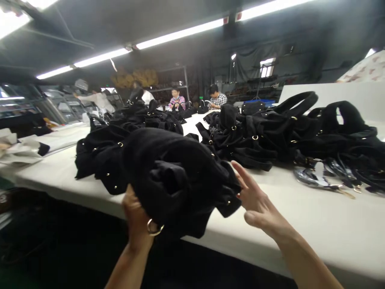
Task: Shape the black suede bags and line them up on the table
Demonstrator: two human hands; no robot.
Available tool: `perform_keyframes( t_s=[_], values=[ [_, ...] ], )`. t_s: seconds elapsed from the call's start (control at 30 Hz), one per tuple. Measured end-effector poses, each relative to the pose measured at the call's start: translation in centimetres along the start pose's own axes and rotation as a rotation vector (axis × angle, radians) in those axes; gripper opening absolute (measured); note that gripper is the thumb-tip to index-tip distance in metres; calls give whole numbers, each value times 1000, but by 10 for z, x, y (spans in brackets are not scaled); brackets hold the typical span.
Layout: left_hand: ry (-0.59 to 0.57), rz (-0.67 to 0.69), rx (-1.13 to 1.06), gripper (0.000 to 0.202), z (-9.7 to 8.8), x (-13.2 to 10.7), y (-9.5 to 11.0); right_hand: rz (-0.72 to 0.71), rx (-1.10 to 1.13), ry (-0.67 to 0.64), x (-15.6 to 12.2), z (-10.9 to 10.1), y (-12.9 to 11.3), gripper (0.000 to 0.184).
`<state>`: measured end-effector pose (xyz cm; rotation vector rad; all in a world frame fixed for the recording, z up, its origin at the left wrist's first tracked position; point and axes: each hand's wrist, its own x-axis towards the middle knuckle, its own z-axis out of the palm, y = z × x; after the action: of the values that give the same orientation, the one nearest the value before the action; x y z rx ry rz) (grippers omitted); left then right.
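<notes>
A black fabric bag (192,172) with gold studs and a gold ring hangs in front of me, over the near edge of the table. My left hand (134,214) grips its lower left side, the fingers partly hidden behind the cloth. The gold ring (154,228) dangles beside that wrist. At the bag's right side is my right hand (257,202), its fingers stretched out and the thumb apart. The fingertips are close to the fabric; whether they touch it I cannot tell. Blur softens the bag's outline.
Black bags lie heaped on the white table (300,216), in a left pile (102,148) and a right pile (264,132). Clear plastic-wrapped straps (319,176) lie at right. Pale material (24,150) is at far left. Several people sit or stand farther back.
</notes>
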<state>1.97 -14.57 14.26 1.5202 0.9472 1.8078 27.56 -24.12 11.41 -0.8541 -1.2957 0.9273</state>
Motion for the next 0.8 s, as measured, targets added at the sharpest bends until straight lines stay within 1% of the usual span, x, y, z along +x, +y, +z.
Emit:
perform_keyframes(
  t_s=[0.03, 0.07, 0.1, 0.17, 0.23, 0.27, 0.3, 0.37, 0.4, 0.47, 0.53, 0.57, 0.6, 0.63, 0.67, 0.73, 0.77, 0.8],
  values=[
    [-18, -4, 26, 32, 17, -8, -3, -4, -20, 56, -8, -3, -6, 99],
    [-47, -19, 50, 29, 36, -17, -8, 3, -53, 128, -13, -8, -9, 102],
    [-100, -48, 71, 27, 55, -28, -16, 19, -84, 208, -18, -13, -9, 102],
    [-266, -129, 99, 28, 87, -51, -33, 71, -101, 377, -24, -25, 1, 96],
    [-459, -203, 137, 44, 109, -68, -49, 156, -70, 554, -29, -38, 17, 84],
    [-534, -216, 154, 54, 116, -74, -54, 199, -52, 632, -31, -45, 26, 79],
    [-580, -207, 166, 64, 121, -76, -56, 232, -34, 686, -33, -51, 34, 76],
    [-663, -170, 182, 79, 126, -71, -53, 246, 11, 722, -34, -58, 48, 74],
    [-734, -163, 180, 84, 127, -66, -47, 225, 36, 725, -31, -60, 54, 75],
    [-936, -180, 141, 93, 128, -53, -34, 150, 77, 754, -20, -61, 61, 73],
    [-1118, -233, 26, 97, 129, -42, -23, 83, 76, 837, -5, -59, 65, 67],
    [-1171, -278, -49, 94, 129, -37, -20, 57, 64, 879, 3, -56, 66, 63],
    [-1189, -345, -120, 87, 130, -34, -20, 31, 48, 908, 9, -54, 66, 58],
    [-1165, -439, -178, 78, 130, -31, -22, 8, 25, 919, 14, -51, 65, 54],
    [-1101, -551, -217, 71, 130, -28, -25, -14, -6, 904, 17, -47, 64, 50],
    [-926, -744, -209, 64, 128, -23, -34, -60, -76, 801, 18, -40, 60, 46],
    [-851, -804, -183, 61, 127, -21, -38, -81, -105, 727, 17, -38, 58, 44],
    [-807, -838, -162, 59, 126, -19, -42, -102, -120, 650, 16, -36, 55, 44]
  ],
)
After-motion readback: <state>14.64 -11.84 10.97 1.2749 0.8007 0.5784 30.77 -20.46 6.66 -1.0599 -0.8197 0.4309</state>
